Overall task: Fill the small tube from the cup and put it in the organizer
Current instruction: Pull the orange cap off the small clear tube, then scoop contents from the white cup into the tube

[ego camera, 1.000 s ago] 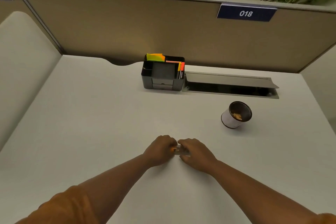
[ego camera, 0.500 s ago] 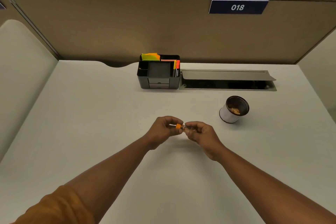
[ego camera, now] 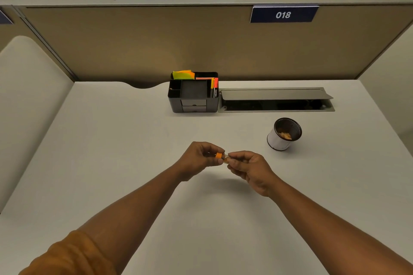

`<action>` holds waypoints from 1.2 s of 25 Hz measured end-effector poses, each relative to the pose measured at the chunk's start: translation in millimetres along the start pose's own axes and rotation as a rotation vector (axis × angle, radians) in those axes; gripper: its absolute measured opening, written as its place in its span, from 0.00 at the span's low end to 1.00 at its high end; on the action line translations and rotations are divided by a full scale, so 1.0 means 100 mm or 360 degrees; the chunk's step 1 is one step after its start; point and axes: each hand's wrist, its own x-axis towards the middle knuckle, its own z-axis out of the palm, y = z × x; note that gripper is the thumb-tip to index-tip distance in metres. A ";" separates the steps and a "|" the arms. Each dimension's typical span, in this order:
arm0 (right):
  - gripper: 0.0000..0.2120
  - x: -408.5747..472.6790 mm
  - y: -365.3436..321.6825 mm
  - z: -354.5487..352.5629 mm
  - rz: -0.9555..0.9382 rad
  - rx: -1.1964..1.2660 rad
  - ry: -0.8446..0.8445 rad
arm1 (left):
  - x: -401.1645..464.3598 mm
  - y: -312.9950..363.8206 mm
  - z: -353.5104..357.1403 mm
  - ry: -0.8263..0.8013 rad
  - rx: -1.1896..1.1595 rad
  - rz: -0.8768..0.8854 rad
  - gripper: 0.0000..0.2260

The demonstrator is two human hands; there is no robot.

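Note:
I hold a small clear tube with an orange cap level above the middle of the desk. My left hand pinches the capped end and my right hand grips the tube's body, most of which is hidden by my fingers. A white cup with a dark inside stands to the right of my hands, with small tan pieces in its bottom. The black organizer sits at the back centre, with several compartments.
Yellow-green and orange sticky notes and markers stand in the organizer. An open cable tray is set into the white desk right of the organizer. Tan partition walls close off the back and left.
Both hands lifted the tube off the desk and moved it a little farther away. The orange cap now shows between my fingers.

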 end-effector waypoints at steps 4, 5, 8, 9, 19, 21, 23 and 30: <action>0.08 -0.02 0.00 0.01 -0.0059 -0.0030 0.0056 | -0.01 -0.01 0.04 0.0076 0.0001 0.0015 0.12; 0.08 -0.02 0.00 0.02 -0.0083 -0.0035 0.0079 | 0.00 -0.02 0.05 0.0115 -0.0009 0.0016 0.13; 0.09 -0.01 -0.01 0.03 -0.0088 -0.0015 0.0107 | 0.01 -0.01 0.05 0.0139 0.0010 0.0027 0.13; 0.09 -0.02 -0.01 0.03 -0.0059 0.0012 0.0101 | 0.01 -0.01 0.04 0.0116 0.0021 0.0026 0.13; 0.10 -0.06 0.05 -0.04 0.0095 0.0380 0.0116 | 0.08 -0.11 0.06 0.0000 -0.0956 -0.0392 0.08; 0.10 -0.07 0.06 -0.08 0.0104 0.0484 0.0155 | 0.13 -0.15 0.13 0.0046 -0.1072 -0.0460 0.07; 0.10 -0.08 0.05 -0.14 0.0103 0.0580 0.0219 | 0.17 -0.24 0.24 0.0208 -0.0794 -0.0509 0.06; 0.09 -0.17 -0.27 -0.54 -0.0240 0.0447 0.0768 | 0.45 -0.48 0.71 0.0507 0.0687 -0.0329 0.07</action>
